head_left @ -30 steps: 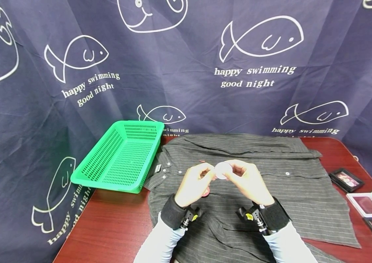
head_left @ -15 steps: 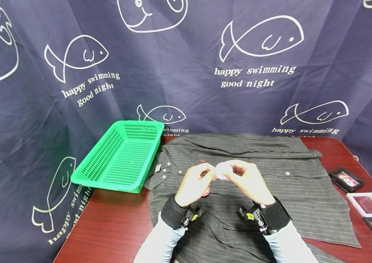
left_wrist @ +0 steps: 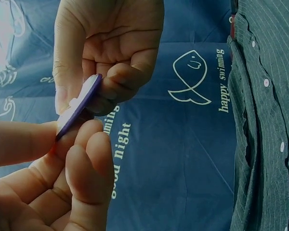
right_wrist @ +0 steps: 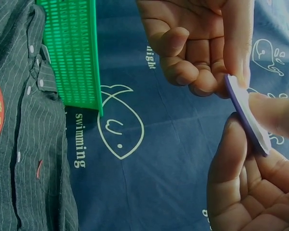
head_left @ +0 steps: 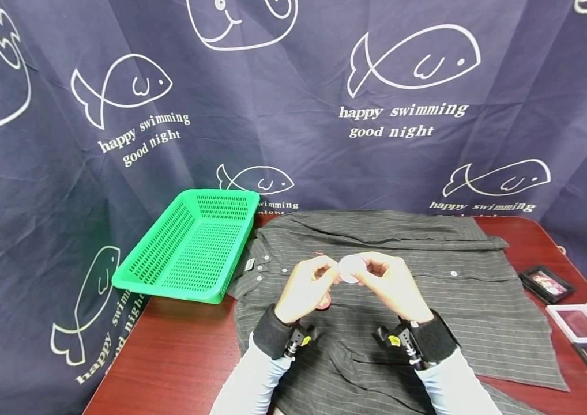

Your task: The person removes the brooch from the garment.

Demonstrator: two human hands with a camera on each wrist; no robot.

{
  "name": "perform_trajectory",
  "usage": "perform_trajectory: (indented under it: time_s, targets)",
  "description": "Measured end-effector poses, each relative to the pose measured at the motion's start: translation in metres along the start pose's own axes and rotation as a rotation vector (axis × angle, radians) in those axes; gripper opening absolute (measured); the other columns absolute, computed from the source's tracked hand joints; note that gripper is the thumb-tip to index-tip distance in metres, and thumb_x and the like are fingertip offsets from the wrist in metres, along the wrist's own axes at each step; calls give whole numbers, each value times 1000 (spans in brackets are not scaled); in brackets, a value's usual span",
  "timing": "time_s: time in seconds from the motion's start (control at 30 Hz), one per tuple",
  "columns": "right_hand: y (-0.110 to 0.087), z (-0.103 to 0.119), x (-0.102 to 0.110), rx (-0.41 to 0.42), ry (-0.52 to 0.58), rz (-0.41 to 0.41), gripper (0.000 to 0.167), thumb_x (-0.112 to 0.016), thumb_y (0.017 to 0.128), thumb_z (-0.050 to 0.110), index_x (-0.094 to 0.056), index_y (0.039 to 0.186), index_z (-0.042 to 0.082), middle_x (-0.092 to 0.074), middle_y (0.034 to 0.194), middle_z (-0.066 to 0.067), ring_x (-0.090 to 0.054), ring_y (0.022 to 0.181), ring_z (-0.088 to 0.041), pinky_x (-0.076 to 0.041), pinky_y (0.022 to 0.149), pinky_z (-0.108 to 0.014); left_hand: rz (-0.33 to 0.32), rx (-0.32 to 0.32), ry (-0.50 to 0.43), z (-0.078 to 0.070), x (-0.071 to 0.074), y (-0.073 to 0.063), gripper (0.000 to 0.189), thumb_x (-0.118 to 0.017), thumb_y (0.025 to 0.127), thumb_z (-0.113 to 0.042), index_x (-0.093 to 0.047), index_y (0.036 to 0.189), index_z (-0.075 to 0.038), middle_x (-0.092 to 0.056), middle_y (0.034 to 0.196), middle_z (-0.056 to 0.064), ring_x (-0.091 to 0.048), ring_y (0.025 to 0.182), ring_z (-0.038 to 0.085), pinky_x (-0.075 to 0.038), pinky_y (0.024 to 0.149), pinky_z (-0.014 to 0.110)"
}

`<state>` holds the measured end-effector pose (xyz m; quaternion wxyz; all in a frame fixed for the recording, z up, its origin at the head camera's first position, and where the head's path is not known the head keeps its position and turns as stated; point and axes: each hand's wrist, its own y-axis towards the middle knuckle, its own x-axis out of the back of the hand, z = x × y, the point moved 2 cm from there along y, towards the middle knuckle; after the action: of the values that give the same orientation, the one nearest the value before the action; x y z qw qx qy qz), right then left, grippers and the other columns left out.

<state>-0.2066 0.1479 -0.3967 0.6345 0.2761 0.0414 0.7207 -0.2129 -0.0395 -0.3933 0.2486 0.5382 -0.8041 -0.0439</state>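
Both hands are raised over a dark grey striped shirt (head_left: 418,323), pinching one thin round disc (head_left: 352,268) between them. White shows on the disc's upper face, and its other side is purple in the wrist views. My left hand (head_left: 305,291) has thumb and fingertips on the disc's left edge. My right hand (head_left: 394,288) grips the right edge, its thumb lying on the white face. Seen edge-on in the right wrist view, the disc (right_wrist: 244,113) is tilted. A round red patch (head_left: 324,301) lies on the shirt, partly hidden behind the left hand.
A green plastic basket (head_left: 228,282) stands at the left on the reddish-brown table (head_left: 184,346). At the right lie a small black frame (head_left: 546,283) and white frames (head_left: 584,323). A small red strip (right_wrist: 39,168) lies on the shirt. A dark blue printed curtain (head_left: 298,132) hangs behind.
Hardly anything differs: both hands keep their pinch on the disc at the same place, with only a very slight shift of the left hand.
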Motion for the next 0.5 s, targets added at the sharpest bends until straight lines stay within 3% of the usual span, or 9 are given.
perform_trajectory:
  time_s: [0.5]
  targets:
    - [1,0,2,13,48,-19,16,-69,89,5,-71,105,-1,-72,79,-9,-65,68,-2,-55,62,-22,-27,-18,8,0,1,0,20,-58,98,-17,-68,96,1,-67,80,21,-51,44,-2,-46,44,22]
